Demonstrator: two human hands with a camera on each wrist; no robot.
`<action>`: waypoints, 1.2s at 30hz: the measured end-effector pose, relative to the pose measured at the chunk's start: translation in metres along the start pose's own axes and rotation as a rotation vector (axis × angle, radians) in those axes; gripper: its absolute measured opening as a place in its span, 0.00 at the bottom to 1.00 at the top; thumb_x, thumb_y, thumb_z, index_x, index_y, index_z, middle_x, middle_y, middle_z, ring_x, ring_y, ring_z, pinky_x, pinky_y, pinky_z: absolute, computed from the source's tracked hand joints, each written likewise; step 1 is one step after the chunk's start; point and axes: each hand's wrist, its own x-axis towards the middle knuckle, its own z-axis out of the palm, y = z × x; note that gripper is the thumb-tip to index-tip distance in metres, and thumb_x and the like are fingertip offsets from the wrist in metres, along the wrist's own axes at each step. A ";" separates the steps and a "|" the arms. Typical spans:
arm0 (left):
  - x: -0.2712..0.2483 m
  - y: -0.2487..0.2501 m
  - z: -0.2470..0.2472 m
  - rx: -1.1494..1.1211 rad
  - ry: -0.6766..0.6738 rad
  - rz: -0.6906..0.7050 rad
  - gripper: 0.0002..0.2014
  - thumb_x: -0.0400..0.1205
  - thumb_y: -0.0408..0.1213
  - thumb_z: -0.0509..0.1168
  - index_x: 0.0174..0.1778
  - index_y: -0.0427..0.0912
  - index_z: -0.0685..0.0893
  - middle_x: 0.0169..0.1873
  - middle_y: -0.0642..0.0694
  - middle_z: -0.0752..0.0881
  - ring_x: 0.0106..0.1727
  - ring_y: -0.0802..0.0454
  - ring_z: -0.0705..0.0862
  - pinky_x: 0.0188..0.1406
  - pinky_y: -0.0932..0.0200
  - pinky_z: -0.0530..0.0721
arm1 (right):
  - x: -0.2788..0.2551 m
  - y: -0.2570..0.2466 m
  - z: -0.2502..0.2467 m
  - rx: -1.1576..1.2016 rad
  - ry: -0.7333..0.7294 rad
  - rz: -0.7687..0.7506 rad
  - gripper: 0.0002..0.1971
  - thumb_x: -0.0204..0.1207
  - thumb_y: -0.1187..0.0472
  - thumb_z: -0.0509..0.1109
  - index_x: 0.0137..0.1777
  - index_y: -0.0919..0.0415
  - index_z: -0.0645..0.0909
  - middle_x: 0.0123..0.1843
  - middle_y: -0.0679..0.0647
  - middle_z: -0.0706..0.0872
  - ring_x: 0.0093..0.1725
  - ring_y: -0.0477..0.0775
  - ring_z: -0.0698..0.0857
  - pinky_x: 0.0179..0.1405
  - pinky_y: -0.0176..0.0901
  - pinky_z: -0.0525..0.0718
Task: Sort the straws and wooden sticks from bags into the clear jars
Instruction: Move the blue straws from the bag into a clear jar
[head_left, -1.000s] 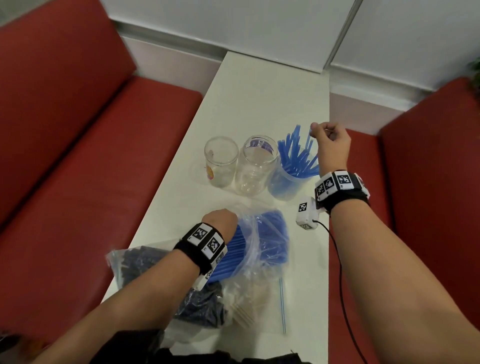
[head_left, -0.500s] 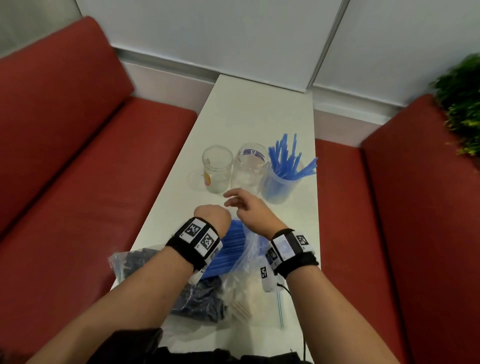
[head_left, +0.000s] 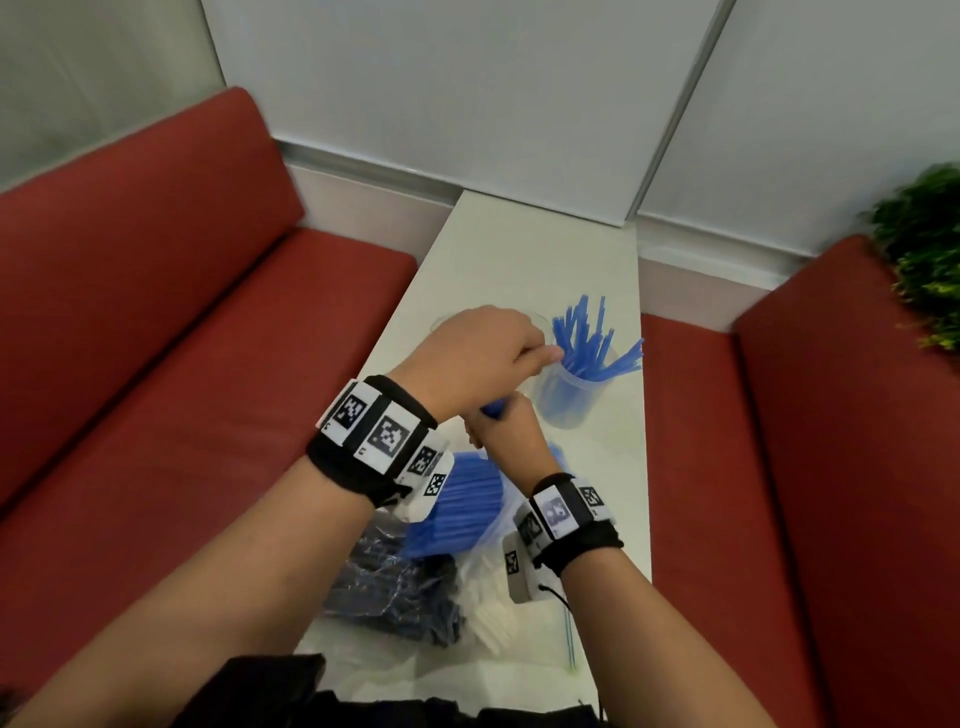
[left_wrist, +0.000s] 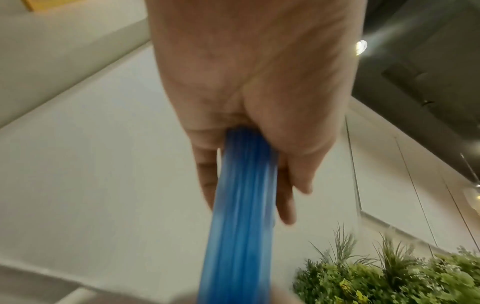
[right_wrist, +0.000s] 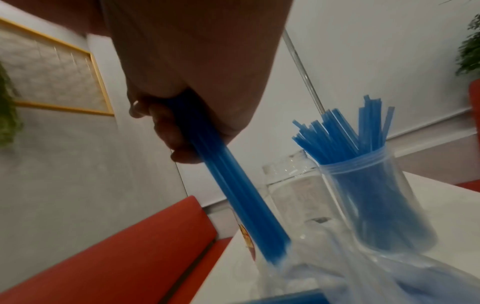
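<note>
Both hands meet at frame centre over the table (head_left: 524, 244): left hand (head_left: 475, 358) and right hand (head_left: 506, 434) each wrap a bundle of blue straws (left_wrist: 241, 205), seemingly lifting it clear of the bag (head_left: 467, 499) toward the jar (head_left: 569, 402) at centre right, already packed with straws; an empty jar (right_wrist: 293, 197) waits beside it

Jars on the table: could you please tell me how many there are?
3, all in the right wrist view: the jar of blue straws, an empty jar left of it, and a stickered jar partly behind the held straws.
</note>
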 end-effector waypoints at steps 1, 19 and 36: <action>-0.001 0.001 0.001 -0.128 0.054 0.003 0.21 0.88 0.56 0.56 0.46 0.47 0.89 0.44 0.53 0.88 0.48 0.52 0.85 0.51 0.52 0.80 | -0.001 -0.006 -0.001 0.014 -0.014 -0.001 0.16 0.67 0.49 0.70 0.26 0.57 0.72 0.20 0.48 0.74 0.24 0.49 0.72 0.29 0.41 0.74; 0.005 -0.009 0.106 -2.324 -0.350 -0.623 0.13 0.88 0.37 0.57 0.53 0.31 0.82 0.41 0.36 0.88 0.42 0.44 0.91 0.41 0.50 0.92 | -0.025 -0.104 -0.047 0.272 0.249 -0.193 0.17 0.76 0.55 0.80 0.35 0.64 0.79 0.26 0.56 0.78 0.28 0.54 0.78 0.34 0.46 0.80; -0.001 -0.036 0.153 -2.007 -0.382 -0.976 0.12 0.90 0.44 0.56 0.45 0.40 0.76 0.21 0.47 0.74 0.13 0.60 0.63 0.07 0.70 0.54 | -0.006 -0.088 -0.067 0.387 0.140 -0.141 0.22 0.76 0.52 0.80 0.28 0.51 0.71 0.25 0.49 0.68 0.25 0.52 0.69 0.33 0.46 0.73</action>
